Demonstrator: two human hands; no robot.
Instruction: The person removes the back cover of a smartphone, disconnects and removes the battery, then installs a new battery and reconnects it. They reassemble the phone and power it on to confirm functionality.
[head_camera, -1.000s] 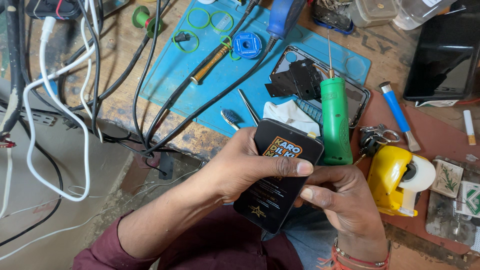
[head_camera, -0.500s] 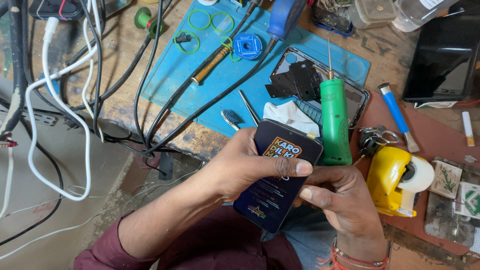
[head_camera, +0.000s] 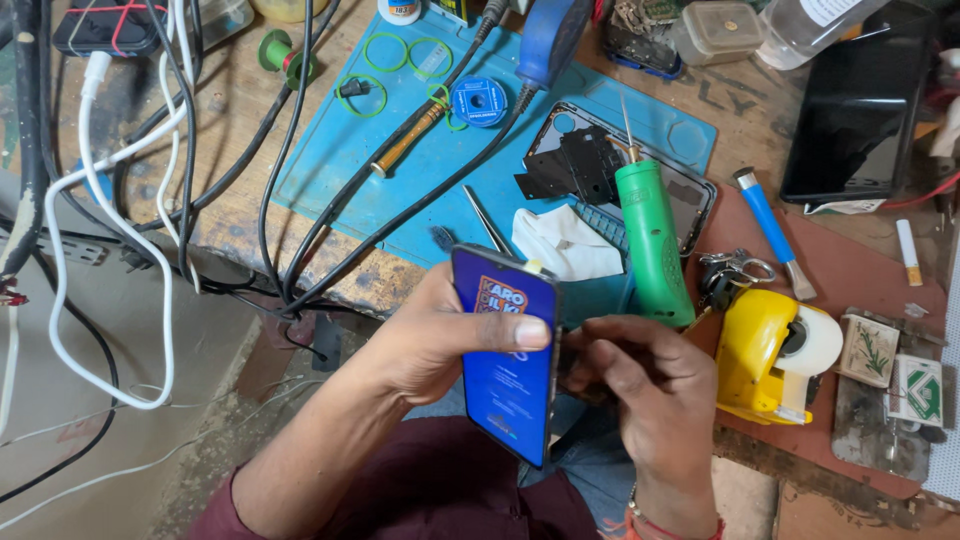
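- The left hand (head_camera: 440, 340) holds a phone (head_camera: 505, 365) from behind, with its thumb lying across the lit blue screen.
- A moment ago the phone lay flatter and showed a darker face. Now it is tipped more on its edge, and the screen looks bright blue.
- The right hand (head_camera: 650, 400) has closed in on the phone's right edge, fingers curled and pinching there. I cannot tell if it holds a small tool.
- So the work seems to be on the side of the phone now.
- The phone is up in the air over the person's lap, just in front of the counter (head_camera: 240, 210).
- Behind it on the blue mat (head_camera: 400, 200) lie a green tool (head_camera: 652, 245) and a white cloth (head_camera: 565, 245).
- A yellow tape holder (head_camera: 765, 355) sits to the right.
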